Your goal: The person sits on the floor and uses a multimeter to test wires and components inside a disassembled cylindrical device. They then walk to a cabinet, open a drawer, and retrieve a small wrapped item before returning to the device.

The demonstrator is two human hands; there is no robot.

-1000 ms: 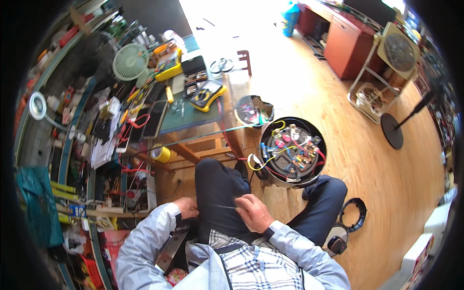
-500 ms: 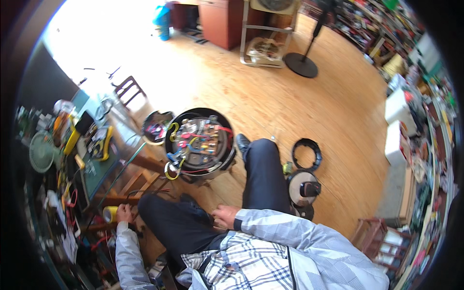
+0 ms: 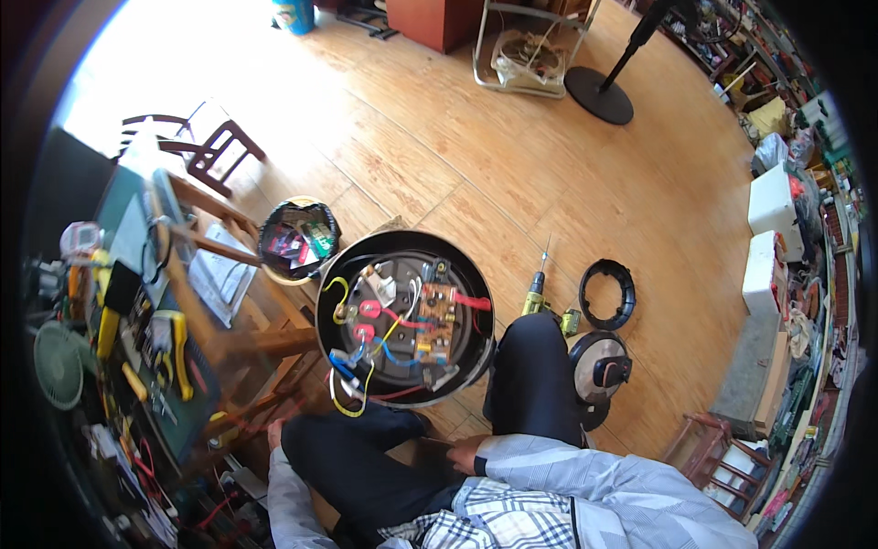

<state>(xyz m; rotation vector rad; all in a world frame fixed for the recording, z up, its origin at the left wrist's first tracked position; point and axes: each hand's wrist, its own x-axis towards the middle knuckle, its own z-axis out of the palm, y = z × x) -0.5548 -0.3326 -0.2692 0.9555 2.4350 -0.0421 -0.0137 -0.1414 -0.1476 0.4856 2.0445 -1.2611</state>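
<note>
Before my knees stands a round black appliance housing, its underside open. Inside lie a brown circuit board and red, blue and yellow wires, some looping over the near rim. My left hand is low beside my left knee, near the wooden table legs; it is blurred and mostly hidden. My right hand rests between my thighs, below the housing. Its fingers are partly in shadow, and whether they hold anything is unclear. Neither hand touches the housing.
At right on the floor are a green drill, a black ring and a round part with a black handle. A lined bin stands behind the housing. Pliers lie on the cluttered left table. A fan stand is farther off.
The view has shifted, and the housing appears larger and nearer. My left hand has left the yellow tape roll and moved toward my knee. My right hand stays between my thighs.
</note>
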